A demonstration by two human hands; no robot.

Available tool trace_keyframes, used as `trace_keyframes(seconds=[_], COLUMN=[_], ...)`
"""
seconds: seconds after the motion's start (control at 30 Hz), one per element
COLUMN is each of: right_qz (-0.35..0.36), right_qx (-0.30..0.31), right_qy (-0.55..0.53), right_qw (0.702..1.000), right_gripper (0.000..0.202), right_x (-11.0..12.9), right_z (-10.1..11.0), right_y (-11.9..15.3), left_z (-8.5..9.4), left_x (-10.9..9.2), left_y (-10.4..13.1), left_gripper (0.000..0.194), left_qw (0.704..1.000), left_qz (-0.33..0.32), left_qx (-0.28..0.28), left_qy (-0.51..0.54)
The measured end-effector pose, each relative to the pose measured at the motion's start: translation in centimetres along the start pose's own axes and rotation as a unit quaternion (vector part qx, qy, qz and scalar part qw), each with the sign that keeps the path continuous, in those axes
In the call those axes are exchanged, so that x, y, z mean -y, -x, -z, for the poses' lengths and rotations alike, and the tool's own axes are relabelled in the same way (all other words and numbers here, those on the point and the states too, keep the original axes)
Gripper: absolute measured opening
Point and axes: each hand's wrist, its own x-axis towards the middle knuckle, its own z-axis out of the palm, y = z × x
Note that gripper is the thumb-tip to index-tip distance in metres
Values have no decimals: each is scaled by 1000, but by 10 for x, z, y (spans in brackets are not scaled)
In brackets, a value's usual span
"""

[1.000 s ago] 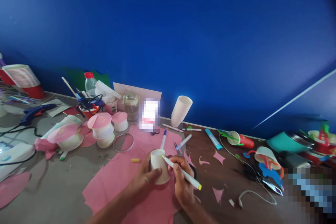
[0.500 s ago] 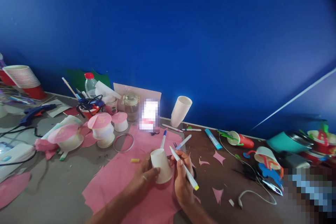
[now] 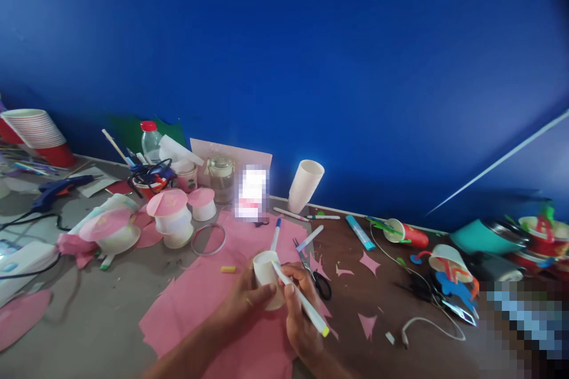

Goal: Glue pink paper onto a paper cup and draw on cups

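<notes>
A white paper cup (image 3: pixel 265 267) is held by my left hand (image 3: pixel 249 296), its thumb along the near side. My right hand (image 3: pixel 302 308) grips a white marker with a yellow end (image 3: pixel 311 311), its tip at the cup's upper right side. Whether the tip touches the cup cannot be made out. Beneath both hands lies pink paper (image 3: pixel 195 314). A yellow cap (image 3: pixel 228 269) rests on the paper left of the cup. Behind the cup lies a blue-capped marker (image 3: pixel 276 234), and black-handled scissors (image 3: pixel 322 285) are right of my right hand.
Paper-cup pieces with pink tops (image 3: pixel 168 204) stand at the left, near a glue gun (image 3: pixel 60 189). A lit phone (image 3: pixel 251 192) and a leaning cup stack (image 3: pixel 306 185) are at the back. Pink scraps (image 3: pixel 368 325), a cable (image 3: pixel 433 318) and red cups (image 3: pixel 413 235) lie rightward.
My right hand has moved left with the marker, bringing its tip to the cup. The scissors are now more exposed. My left hand keeps its hold on the cup.
</notes>
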Motion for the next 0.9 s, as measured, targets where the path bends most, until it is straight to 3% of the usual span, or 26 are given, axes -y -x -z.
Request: trace_keyframes(seconds=[0.23,0.43,0.73,0.9], right_qz=[51,65,3,-32], right_qx=[10,15,-10,-38], right_qy=[-8,9,7,2], right_qw=[999,998,1000,999], right_gripper=[16,16,28,29], right_x=[-3,2,-1,0], right_z=[1,2,5,3], right_y=[-3,-7,-5,-6], left_z=[0,-1,4,0], left_x=[0,-2,4,0], left_y=[-1,0,-1,1], left_gripper=[50,52,59,69], left_qw=[1000,999,1000,999], left_qz=[-20,-21,-18,14], left_qx=[-2,-12,-2,-36], left_qy=[-16,-37,-23,8])
